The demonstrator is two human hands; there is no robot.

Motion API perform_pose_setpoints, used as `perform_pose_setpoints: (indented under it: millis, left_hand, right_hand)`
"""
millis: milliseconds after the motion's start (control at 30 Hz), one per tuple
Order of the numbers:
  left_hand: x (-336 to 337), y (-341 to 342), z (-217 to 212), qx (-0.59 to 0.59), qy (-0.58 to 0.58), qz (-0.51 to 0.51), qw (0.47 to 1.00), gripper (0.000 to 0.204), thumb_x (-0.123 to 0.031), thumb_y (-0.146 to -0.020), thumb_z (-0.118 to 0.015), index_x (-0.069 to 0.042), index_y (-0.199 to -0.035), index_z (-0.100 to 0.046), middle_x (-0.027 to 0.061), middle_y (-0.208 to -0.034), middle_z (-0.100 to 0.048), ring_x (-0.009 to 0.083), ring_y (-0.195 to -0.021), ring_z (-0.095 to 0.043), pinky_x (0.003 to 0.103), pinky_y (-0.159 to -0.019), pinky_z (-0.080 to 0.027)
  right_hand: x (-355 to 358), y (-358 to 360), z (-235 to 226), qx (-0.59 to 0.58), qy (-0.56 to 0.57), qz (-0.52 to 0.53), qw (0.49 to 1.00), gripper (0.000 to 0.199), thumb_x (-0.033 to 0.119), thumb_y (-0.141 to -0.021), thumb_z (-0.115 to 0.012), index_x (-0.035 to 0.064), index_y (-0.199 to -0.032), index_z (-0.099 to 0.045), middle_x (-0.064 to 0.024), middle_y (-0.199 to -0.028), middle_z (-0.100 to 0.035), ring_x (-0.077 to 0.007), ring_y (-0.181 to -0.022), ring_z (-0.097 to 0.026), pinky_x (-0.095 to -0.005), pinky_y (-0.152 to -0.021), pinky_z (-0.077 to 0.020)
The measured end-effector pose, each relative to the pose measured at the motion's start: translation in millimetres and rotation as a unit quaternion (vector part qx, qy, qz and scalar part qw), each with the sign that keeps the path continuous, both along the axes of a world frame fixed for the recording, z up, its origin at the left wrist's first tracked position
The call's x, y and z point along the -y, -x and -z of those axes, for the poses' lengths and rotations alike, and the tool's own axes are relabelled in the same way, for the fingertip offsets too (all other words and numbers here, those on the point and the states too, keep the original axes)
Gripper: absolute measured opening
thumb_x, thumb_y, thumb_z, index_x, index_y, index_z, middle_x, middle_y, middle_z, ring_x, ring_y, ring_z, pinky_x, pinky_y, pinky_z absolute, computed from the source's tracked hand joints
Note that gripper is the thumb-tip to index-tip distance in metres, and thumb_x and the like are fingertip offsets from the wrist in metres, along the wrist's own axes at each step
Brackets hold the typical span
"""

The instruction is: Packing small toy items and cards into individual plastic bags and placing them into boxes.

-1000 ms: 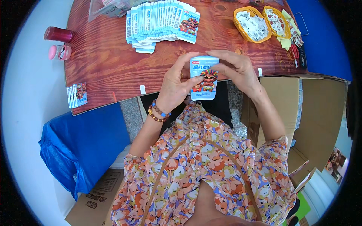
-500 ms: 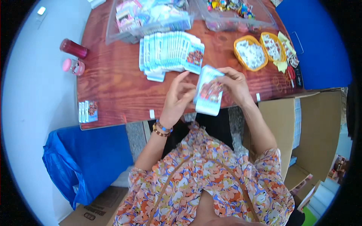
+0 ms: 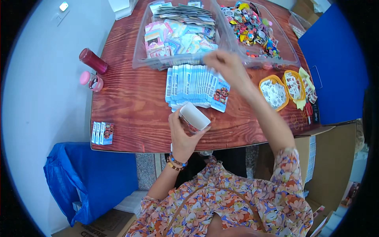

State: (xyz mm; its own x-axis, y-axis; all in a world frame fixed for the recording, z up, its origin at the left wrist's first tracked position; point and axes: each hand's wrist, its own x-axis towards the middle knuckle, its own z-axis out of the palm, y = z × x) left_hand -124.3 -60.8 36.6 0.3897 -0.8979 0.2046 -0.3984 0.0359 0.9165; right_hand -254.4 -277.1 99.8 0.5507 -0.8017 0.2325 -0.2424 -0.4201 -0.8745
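Observation:
My left hand [image 3: 181,138] is wrapped round a small carton [image 3: 196,117] above the table's near edge. The carton's top gapes open and shows a white inside. My right hand [image 3: 231,71] is raised over the far end of a row of light-blue flat cartons [image 3: 191,85], close to the front of the clear bins. Its fingers look curled but are smeared by motion, so what they hold, if anything, cannot be made out. The cartons in the row overlap one another, and the rightmost shows a picture on its front.
One clear bin [image 3: 158,63] holds colourful packets and cards; another [image 3: 287,62] holds small trinkets. Yellow baskets [image 3: 262,84] with white pieces stand at right, near red scissors [image 3: 309,109]. Three cartons [image 3: 107,133] lie at the table's left corner, below a pink-lidded jar [image 3: 94,83].
The flattened carton is now opened out and in my left hand alone. My right hand has let go of it and moved away from me toward the bins. The view has shifted too.

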Motion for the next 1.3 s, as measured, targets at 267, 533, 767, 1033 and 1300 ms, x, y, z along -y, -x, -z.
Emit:
perform_pose_setpoints:
  millis: [267,533,767,1033,1300]
  left_hand:
    - [-8,-14,14,0.006,-0.056,0.016,0.998,0.095,-0.022,-0.066,-0.093,0.000,-0.141,-0.038,0.0147,-0.129,-0.051,0.0231,-0.113,-0.055,0.037,-0.091,-0.049]
    - [-7,-26,10,0.043,-0.037,-0.010,0.998,0.088,-0.020,-0.069,-0.091,0.001,-0.138,-0.040,0.0175,-0.122,-0.049,0.0336,-0.112,-0.053,0.042,-0.093,-0.046]
    - [3,-16,9,0.036,-0.026,0.019,0.999,0.087,-0.021,-0.067,-0.091,0.001,-0.136,-0.041,0.0186,-0.119,-0.050,0.0359,-0.111,-0.054,0.042,-0.093,-0.046]
    - [30,-17,-2,0.115,-0.020,-0.029,0.993,0.081,-0.024,-0.063,-0.092,-0.001,-0.126,-0.046,0.0181,-0.112,-0.051,0.0376,-0.105,-0.054,0.045,-0.087,-0.047]
    - [31,17,-12,0.202,-0.009,-0.007,0.979,0.085,-0.022,-0.062,-0.091,-0.001,-0.130,-0.045,0.0168,-0.115,-0.051,0.0378,-0.109,-0.052,0.047,-0.088,-0.049]
  right_hand:
    - [149,-97,32,-0.353,0.108,0.065,0.927,0.039,0.038,-0.078,-0.077,0.0029,-0.091,-0.066,-0.0129,-0.088,-0.072,-0.0256,-0.086,-0.069,-0.0401,-0.078,-0.0517]
    - [170,-73,33,-0.247,-0.065,0.056,0.965,0.032,0.033,-0.080,-0.078,0.0066,-0.097,-0.070,-0.0067,-0.094,-0.073,-0.0199,-0.072,-0.074,-0.0409,-0.075,-0.0554]
    - [164,-40,20,-0.306,0.127,0.125,0.935,0.024,0.028,-0.085,-0.071,0.0061,-0.094,-0.068,-0.0101,-0.091,-0.072,-0.0225,-0.074,-0.072,-0.0402,-0.076,-0.0535]
    - [17,28,-59,0.060,-0.087,0.032,0.994,0.017,0.024,-0.094,-0.066,0.0089,-0.086,-0.063,0.0052,-0.071,-0.054,-0.0029,-0.062,-0.049,-0.0197,-0.056,-0.0363]
    - [-96,67,-19,0.054,-0.056,0.052,0.996,0.010,0.009,-0.095,-0.067,0.0054,-0.088,-0.060,0.0056,-0.074,-0.058,0.0009,-0.066,-0.049,-0.0198,-0.055,-0.0383]
